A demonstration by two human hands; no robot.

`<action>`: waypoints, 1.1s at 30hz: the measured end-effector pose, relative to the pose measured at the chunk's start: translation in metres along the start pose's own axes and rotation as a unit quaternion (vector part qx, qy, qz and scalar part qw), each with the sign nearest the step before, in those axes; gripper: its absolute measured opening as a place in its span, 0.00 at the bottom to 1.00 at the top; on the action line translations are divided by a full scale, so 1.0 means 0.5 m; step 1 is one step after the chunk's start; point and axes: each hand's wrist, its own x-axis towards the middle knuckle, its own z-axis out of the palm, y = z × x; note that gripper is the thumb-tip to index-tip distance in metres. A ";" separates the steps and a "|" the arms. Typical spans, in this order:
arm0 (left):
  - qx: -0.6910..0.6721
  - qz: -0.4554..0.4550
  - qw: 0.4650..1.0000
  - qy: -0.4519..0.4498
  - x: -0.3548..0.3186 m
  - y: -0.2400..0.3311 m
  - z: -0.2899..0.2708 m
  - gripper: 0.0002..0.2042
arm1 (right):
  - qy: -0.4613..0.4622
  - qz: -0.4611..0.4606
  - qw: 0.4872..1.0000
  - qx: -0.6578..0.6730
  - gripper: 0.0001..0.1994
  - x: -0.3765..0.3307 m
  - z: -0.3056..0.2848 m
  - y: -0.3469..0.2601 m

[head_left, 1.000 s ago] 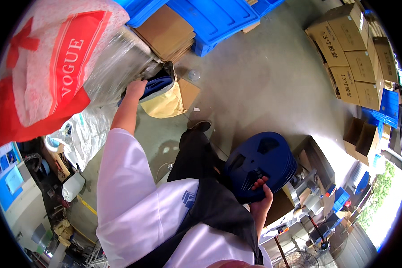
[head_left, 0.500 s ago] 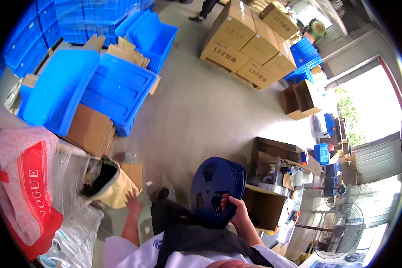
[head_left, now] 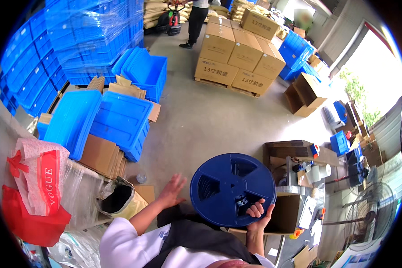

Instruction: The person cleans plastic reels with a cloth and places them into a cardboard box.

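One stack of dark blue plastic reels, three-windowed, is hanging before the person's apron, right of centre; bearings below are taking it as dial centre, twelve toward the top. Right hand is clamping the stack at four o'clock, fingers curling through the lower-right window. Left hand is hovering at nine o'clock, apart from the reels, fingers spread, slightly blurred.

Surroundings: at four, an open cardboard carton is standing just beside the right hand, crowding that side. At three, well apart, a caged fan is standing. At nine, beyond the left hand, a yellowish sack is gaping, dark-mouthed; farther out, a pink-and-red bag is resting. At ten, a blue lidded crate is blocking the floor, flattened cardboard lying in front of it. At twelve, palletised cartons are filling the far floor; just left of them a second person is standing near a red-and-black pallet truck.
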 end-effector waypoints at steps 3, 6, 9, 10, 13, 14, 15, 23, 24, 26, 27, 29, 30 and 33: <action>0.093 0.155 0.982 -0.049 0.056 0.105 -0.006 0.45 | -0.042 -0.034 0.999 0.003 0.25 -0.056 -0.019 -0.054; 0.127 0.235 0.961 -0.067 0.101 0.173 0.026 0.39 | -0.060 -0.089 0.994 -0.021 0.25 -0.110 -0.038 -0.112; 0.115 0.289 0.948 -0.071 0.149 0.256 0.059 0.29 | -0.064 -0.134 0.988 -0.031 0.23 -0.165 -0.049 -0.184; 0.128 0.319 0.938 -0.056 0.167 0.282 0.073 0.26 | -0.075 -0.144 0.986 -0.026 0.23 -0.180 -0.056 -0.207; 0.129 0.388 0.911 -0.051 0.216 0.367 0.084 0.20 | -0.048 -0.152 0.987 0.003 0.22 -0.226 -0.069 -0.259; 0.111 0.392 0.909 -0.089 0.230 0.375 0.098 0.20 | -0.044 -0.157 0.987 0.005 0.22 -0.230 -0.075 -0.268; 0.083 0.412 0.900 -0.118 0.248 0.395 0.123 0.21 | -0.036 -0.178 0.983 0.002 0.22 -0.254 -0.072 -0.283; 0.021 0.486 0.839 -0.244 0.349 0.462 0.176 0.12 | -0.031 -0.295 0.952 0.079 0.23 -0.324 -0.128 -0.270; 0.013 0.499 0.827 -0.258 0.371 0.473 0.188 0.12 | -0.022 -0.316 0.945 0.083 0.23 -0.328 -0.136 -0.267; -0.002 0.520 0.802 -0.295 0.415 0.490 0.201 0.11 | 0.003 -0.355 0.928 0.110 0.23 -0.331 -0.142 -0.255; -0.003 0.527 0.789 -0.316 0.434 0.492 0.210 0.11 | 0.015 -0.374 0.919 0.125 0.23 -0.329 -0.141 -0.248; -0.011 0.542 0.767 -0.344 0.475 0.502 0.232 0.11 | 0.032 -0.403 0.904 0.139 0.23 -0.323 -0.139 -0.234; -0.012 0.552 0.753 -0.358 0.495 0.502 0.242 0.12 | 0.042 -0.417 0.898 0.137 0.23 -0.317 -0.137 -0.227; -0.041 0.574 0.721 -0.386 0.543 0.507 0.273 0.12 | 0.062 -0.456 0.878 0.135 0.23 -0.304 -0.133 -0.216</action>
